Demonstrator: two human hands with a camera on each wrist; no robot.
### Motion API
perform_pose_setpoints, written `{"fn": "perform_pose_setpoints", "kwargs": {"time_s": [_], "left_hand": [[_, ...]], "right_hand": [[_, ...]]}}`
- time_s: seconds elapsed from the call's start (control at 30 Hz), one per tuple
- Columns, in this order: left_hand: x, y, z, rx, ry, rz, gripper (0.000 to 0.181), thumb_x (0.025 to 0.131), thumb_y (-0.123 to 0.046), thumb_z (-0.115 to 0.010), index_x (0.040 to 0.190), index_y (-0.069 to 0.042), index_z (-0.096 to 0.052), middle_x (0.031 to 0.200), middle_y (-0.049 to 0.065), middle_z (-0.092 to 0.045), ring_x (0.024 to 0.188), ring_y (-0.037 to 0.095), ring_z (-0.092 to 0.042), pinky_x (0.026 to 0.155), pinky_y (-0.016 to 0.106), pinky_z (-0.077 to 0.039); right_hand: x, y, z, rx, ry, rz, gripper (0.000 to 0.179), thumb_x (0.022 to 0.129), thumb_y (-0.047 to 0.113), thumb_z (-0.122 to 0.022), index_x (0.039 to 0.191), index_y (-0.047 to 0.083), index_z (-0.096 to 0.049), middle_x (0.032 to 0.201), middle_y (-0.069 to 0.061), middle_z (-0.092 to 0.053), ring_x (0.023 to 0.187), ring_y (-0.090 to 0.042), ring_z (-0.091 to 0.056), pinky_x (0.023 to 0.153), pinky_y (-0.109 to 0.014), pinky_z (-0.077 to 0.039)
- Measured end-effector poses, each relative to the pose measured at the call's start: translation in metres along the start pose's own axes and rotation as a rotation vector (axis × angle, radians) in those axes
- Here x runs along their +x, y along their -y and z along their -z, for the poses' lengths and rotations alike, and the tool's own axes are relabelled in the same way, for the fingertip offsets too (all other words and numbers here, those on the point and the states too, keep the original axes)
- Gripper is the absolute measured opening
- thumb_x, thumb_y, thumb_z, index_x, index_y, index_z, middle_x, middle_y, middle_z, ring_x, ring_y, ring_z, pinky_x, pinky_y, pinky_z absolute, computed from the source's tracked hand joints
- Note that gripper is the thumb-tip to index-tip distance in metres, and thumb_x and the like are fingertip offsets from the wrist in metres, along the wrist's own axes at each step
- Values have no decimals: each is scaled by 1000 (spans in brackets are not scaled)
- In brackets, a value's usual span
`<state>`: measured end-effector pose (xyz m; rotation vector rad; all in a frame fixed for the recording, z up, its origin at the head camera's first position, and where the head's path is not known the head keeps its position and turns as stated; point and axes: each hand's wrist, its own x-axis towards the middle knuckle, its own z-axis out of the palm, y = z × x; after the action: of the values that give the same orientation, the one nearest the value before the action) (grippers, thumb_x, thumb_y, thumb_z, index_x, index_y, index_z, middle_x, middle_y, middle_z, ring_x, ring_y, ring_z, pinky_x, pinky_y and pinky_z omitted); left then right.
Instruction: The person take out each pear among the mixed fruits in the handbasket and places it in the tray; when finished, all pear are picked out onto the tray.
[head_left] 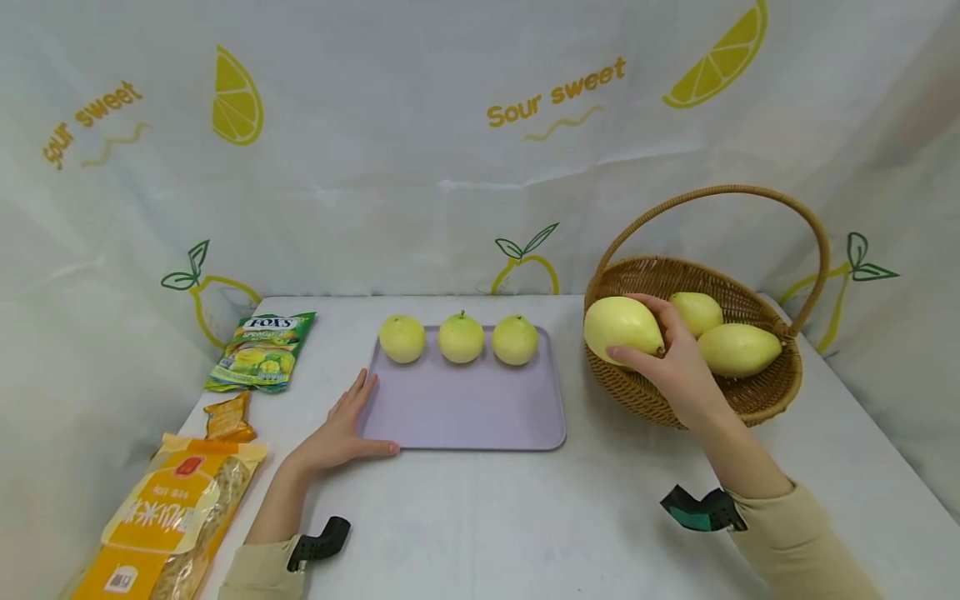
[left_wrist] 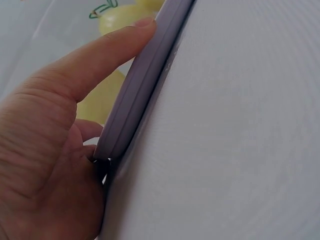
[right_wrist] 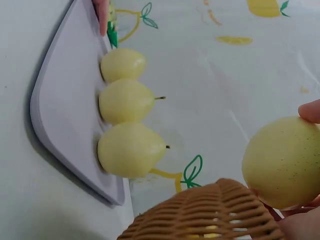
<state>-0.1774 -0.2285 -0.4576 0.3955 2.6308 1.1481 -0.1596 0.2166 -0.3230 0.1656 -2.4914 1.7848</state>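
Observation:
My right hand [head_left: 678, 362] grips a large pale yellow pear [head_left: 622, 325] over the left rim of the wicker basket [head_left: 637, 398]. Two more yellow pears [head_left: 738, 350] lie inside that basket. In the right wrist view, fingers and thumb wrap the edge of the held pear [right_wrist: 285, 162]. Along the back of a lilac tray [head_left: 465, 408] stand three round pears [head_left: 461, 337] in a row. My left hand [head_left: 341, 429] rests at the tray's front left corner, fingers straight along the left side. Its thumb [left_wrist: 107, 55] lies against the front rim in the left wrist view.
At the left lie a green candy bag [head_left: 261, 352], a small orange packet [head_left: 228, 418] and a large yellow food bag [head_left: 168, 517]. The basket's tall arched handle [head_left: 731, 190] rises above it. A lemon-print cloth [head_left: 405, 225] hangs behind the table.

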Motion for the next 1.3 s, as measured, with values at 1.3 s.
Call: {"fn": "perform_pose_setpoints", "kwargs": {"time_s": [1.3], "left_hand": [[1,-2,-2,-3,-9,48,121,74,-48,-82,157,-5,-5,163,13,8,144,47,8,112,62,4]], "right_hand": [[18,-39,-174,392,200,-331,74,81,10,-75,145,7,-38,144,-14,-42,123,-29,-45,102,-41,-39]]}}
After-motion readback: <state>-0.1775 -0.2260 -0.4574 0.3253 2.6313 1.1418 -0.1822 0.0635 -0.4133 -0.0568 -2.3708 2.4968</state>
